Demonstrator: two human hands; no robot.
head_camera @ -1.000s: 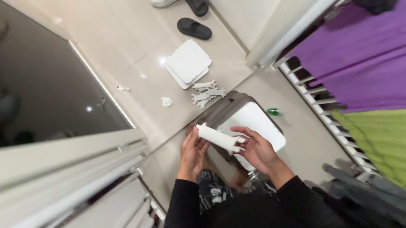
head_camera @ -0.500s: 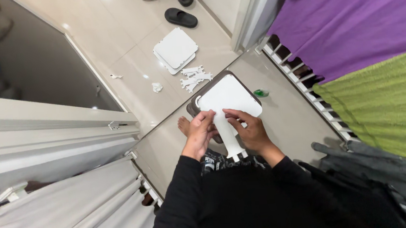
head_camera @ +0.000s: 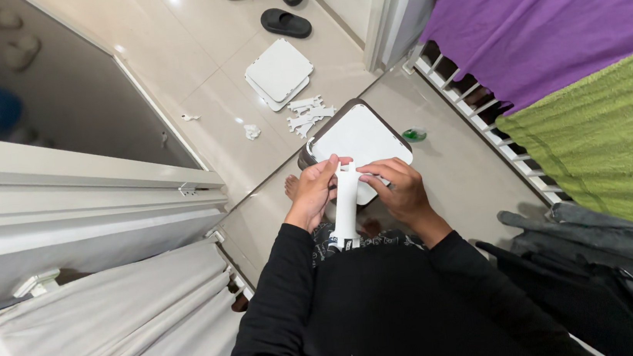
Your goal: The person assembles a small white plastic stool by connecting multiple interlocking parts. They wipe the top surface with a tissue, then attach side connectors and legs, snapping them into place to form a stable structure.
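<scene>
Both hands on the white post, fitting it to the panel.

The left hand (head_camera: 314,194) is wrapped round the top of the post (head_camera: 346,208), and the right hand (head_camera: 401,191) pinches its upper end with fingertips, right where it meets the near edge of the white panel (head_camera: 359,140). The post stands upright against that panel, its lower end near the person's lap. Looks like early assembly to me: beyond the panel, loose connectors (head_camera: 310,114) and stacked boards (head_camera: 278,72) lie unused on the floor; a green cap (head_camera: 414,135) sits just right of the panel.
</scene>
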